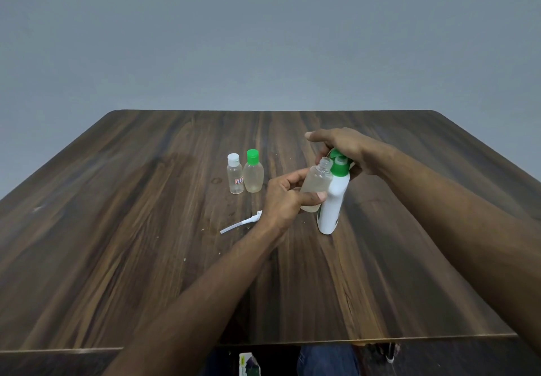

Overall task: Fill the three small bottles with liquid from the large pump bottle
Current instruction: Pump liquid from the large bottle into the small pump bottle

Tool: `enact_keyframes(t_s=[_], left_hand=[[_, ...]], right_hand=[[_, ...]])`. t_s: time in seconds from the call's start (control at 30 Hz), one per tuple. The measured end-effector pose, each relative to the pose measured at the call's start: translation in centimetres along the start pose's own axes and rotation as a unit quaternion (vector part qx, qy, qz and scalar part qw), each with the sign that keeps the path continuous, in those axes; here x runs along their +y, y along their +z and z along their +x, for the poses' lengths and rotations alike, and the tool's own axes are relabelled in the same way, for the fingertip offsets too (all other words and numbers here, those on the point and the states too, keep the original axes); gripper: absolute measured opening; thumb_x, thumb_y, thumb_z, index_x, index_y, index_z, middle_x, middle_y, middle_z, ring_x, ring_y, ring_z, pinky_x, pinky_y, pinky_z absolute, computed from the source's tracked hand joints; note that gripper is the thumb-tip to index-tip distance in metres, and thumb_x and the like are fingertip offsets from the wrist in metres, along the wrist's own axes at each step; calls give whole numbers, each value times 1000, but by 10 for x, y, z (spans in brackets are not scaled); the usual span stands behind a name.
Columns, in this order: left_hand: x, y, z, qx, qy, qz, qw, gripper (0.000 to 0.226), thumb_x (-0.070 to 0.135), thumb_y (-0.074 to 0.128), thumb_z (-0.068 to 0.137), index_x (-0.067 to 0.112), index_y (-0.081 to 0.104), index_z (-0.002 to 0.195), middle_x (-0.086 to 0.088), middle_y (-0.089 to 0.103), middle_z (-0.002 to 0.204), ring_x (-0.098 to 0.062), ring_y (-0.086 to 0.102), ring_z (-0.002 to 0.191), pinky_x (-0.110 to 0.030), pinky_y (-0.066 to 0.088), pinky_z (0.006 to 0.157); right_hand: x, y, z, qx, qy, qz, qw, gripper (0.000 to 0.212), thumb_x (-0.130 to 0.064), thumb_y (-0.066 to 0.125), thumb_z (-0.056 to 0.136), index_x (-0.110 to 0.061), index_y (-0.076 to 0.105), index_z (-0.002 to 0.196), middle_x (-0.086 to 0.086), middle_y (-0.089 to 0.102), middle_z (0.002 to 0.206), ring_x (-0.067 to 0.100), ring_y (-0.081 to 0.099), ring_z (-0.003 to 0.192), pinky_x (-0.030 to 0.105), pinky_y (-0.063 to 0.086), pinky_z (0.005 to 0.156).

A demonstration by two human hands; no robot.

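Left hand: your left hand (285, 197) grips the open small bottle (316, 188), fingers curled behind it and thumb pressed across its front, holding it off the table.

Open small bottle: clear, uncapped, threaded neck up and tilted a little toward the pump bottle; pale liquid fills about its lower half. Its side touches the white body beside it.

Right hand: your right hand (348, 153) sits on top of the large pump bottle (333, 200), palm over the green pump head (339, 164). The index finger points out to the left; the other fingers curl down round the head.

Large pump bottle: white body with a green collar, standing on the table (117, 229) right of centre and leaning slightly. The nozzle tip sits close to the small bottle's mouth, but you cannot tell whether liquid is coming out.

Other 2 small bottles: both stand upright and capped, left of your hands, touching or nearly so. The white-capped bottle (235, 175) is clear with a small red and white label; how full it is cannot be told. The green-capped bottle (253, 176) is just right of it and holds pale yellowish liquid nearly to its shoulder.

Loose part: a white spray top with a dip tube (241, 224) lies flat on the table, partly behind your left wrist.

Table: dark wood grain, with a few small specks near the dip tube.
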State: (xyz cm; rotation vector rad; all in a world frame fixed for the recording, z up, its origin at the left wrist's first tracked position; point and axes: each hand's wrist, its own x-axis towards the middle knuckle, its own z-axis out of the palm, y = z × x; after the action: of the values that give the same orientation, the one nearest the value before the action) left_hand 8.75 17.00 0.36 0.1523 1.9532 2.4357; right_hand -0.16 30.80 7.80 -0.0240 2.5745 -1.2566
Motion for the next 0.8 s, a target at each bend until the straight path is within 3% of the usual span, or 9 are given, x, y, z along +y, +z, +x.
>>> enact_keyframes(t_s=[0.2, 0.43, 0.67, 0.8], left_hand=[[0, 1, 0, 2, -2, -1, 1000, 46, -9, 71, 71, 9, 67, 114, -4, 70, 89, -8, 64, 73, -22, 52, 60], [2, 2, -3, 1, -2, -10, 1000, 44, -10, 70, 71, 13, 68, 108, 2, 71, 85, -4, 66, 71, -20, 52, 59], [2, 1, -3, 3, 0, -7, 1000, 42, -10, 70, 71, 15, 69, 105, 3, 72, 84, -6, 65, 71, -22, 53, 58], [3, 2, -3, -1, 0, -4, 1000, 42, -10, 70, 72, 15, 69, 105, 6, 72, 81, -4, 65, 70, -21, 54, 60]], right_hand=[[3, 5, 3, 35, -11, -5, 999, 33, -45, 64, 91, -14, 63, 81, 4, 69, 81, 24, 65, 66, 34, 52, 64], [-1, 0, -2, 0, -2, 11, 1000, 52, -62, 62, 87, -13, 63, 71, 5, 68, 69, 24, 64, 63, 37, 54, 72], [3, 4, 2, 27, -9, -6, 1000, 36, -44, 62, 92, -9, 67, 88, 7, 70, 83, 26, 66, 69, 37, 54, 66], [2, 4, -1, 24, -13, 5, 1000, 41, -51, 63, 91, -12, 62, 76, 6, 70, 79, 26, 66, 67, 37, 55, 68]])
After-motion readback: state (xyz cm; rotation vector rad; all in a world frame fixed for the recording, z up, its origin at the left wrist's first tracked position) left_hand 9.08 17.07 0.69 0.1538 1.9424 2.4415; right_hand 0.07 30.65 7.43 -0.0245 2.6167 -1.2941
